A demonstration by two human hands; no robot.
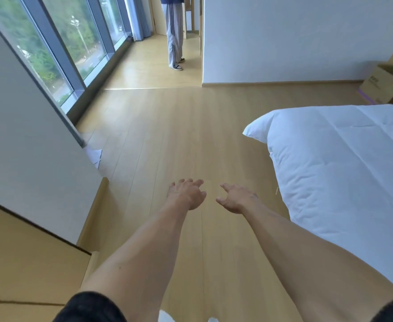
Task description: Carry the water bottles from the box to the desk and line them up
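Both arms reach forward over the wooden floor. My left hand [186, 194] and my right hand [237, 198] hang side by side with loosely spread fingers and hold nothing. A cardboard box [385, 86] with open flaps stands on the floor at the far right, by the white wall and behind the bed. Its inside is hidden from here. No water bottle shows anywhere, and no desk is in view.
A bed with a white duvet [344, 173] fills the right side. A white wall panel [28, 145] and wooden cabinet top [23, 259] stand at the left. Tall windows [58, 43] run along the far left. A person [175, 33] stands in the doorway beyond.
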